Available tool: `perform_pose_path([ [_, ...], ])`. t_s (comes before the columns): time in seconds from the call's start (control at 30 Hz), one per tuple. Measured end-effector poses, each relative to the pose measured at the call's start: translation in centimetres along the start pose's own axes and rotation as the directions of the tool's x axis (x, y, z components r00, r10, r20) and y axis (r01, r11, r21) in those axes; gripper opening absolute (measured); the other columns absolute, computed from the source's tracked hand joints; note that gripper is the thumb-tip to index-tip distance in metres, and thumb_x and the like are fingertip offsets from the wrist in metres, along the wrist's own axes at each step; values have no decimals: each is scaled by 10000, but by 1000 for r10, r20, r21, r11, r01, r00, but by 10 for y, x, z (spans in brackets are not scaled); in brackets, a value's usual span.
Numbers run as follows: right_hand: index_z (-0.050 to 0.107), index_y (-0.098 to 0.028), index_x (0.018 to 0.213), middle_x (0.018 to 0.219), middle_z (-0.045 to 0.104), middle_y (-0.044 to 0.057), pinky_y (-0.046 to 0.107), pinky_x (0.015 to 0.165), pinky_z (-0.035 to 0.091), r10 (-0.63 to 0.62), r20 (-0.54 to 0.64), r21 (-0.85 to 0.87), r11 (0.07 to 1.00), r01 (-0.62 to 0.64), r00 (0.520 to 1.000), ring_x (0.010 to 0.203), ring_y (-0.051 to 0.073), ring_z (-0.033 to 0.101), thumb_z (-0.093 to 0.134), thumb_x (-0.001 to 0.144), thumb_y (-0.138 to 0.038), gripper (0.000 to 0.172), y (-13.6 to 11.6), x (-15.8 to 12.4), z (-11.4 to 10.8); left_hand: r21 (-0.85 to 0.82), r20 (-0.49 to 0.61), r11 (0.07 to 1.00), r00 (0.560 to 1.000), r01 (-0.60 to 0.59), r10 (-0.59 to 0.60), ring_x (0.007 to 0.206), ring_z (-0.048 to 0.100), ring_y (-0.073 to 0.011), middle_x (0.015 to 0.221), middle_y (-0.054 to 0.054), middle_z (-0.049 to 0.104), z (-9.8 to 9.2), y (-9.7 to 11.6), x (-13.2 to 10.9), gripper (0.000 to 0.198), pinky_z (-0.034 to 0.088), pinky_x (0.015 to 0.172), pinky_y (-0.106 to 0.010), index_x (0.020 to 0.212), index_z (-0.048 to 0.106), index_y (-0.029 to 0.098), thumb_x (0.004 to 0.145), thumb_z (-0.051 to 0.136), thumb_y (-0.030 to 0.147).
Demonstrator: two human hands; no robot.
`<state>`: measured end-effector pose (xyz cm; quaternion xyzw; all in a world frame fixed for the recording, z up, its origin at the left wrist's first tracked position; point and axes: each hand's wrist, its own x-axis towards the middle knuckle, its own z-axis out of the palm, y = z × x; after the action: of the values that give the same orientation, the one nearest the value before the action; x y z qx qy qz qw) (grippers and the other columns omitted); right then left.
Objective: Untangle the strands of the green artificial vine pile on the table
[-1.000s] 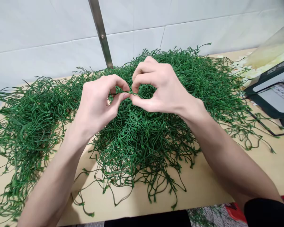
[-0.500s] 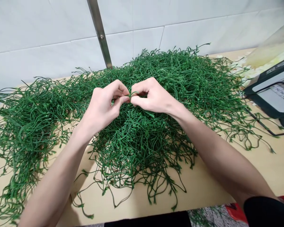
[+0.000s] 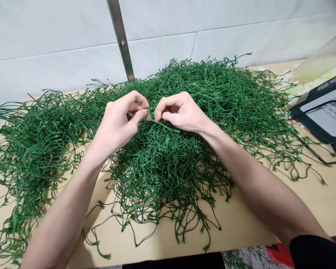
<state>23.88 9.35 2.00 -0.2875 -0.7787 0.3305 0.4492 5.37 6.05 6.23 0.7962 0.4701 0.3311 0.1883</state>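
Head view: looks down on two bare forearms reaching in over a tan surface (image 3: 240,224).
Near edge: bare strip of the surface with loose stem ends trailing onto it. There is a dark sleeve at lower right.
Pile (image 3: 184,164): big tangled heap of thin green plastic stems, spread across the middle and left of the surface.
Left hand (image 3: 120,121): thumb and forefinger pinched tight on a thin green strand (image 3: 149,113), other fingers curled, right at the top of the pile.
Right hand (image 3: 180,112): same pinch on the same strand, just beside the left hand, with the fingertips close together.
Strand: short bit shows between the two pinches, over the centre of the pile. Joined to the pile or loose, cannot tell.
Right side: dark box (image 3: 324,116) and a thin black cable (image 3: 310,151) on the surface. A clear bag (image 3: 319,67) of pale bits sits behind them.
Far: slanted metal bar (image 3: 121,37) and a white tiled wall (image 3: 58,37).
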Motion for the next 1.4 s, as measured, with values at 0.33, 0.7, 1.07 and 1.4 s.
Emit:
perform_pose_path([
  [0.33, 658, -151, 814, 827, 666, 60, 418, 833, 389, -169, 98, -616, 764, 193, 981, 879, 222, 538, 637, 852, -383, 236, -27, -5, 2, -33, 22, 979, 979, 202, -202, 518, 510, -122, 626, 6, 668, -1, 9, -1, 156, 419, 536, -271, 923, 612, 185, 778, 563, 218],
  [0.7, 686, -166, 792, 758, 656, 70, 537, 924, 357, -250, 131, -747, 612, 261, 959, 975, 267, 523, 441, 933, -244, 293, -28, -7, 2, -158, 45, 976, 988, 152, -146, 619, 545, -126, 682, 1, 625, -3, 11, 0, 93, 440, 606, -279, 784, 523, 196, 842, 572, 249],
  [1.07, 582, -203, 578, 620, 570, 19, 404, 805, 435, -118, -19, -473, 876, 95, 993, 771, 196, 540, 514, 751, -197, 186, -30, -5, 9, -129, 86, 991, 996, 21, -10, 652, 566, -128, 693, 9, 620, 1, 10, -2, 103, 464, 645, -273, 774, 526, 202, 856, 572, 243],
  [1.4, 749, -179, 847, 879, 717, 34, 370, 863, 469, -63, -142, -216, 976, 31, 988, 887, 184, 627, 543, 793, -182, 212, -32, -2, -9, -474, -20, 863, 978, 174, -208, 778, 689, -175, 849, -57, 709, -13, 1, 3, 230, 554, 658, -307, 814, 510, 230, 879, 600, 432],
])
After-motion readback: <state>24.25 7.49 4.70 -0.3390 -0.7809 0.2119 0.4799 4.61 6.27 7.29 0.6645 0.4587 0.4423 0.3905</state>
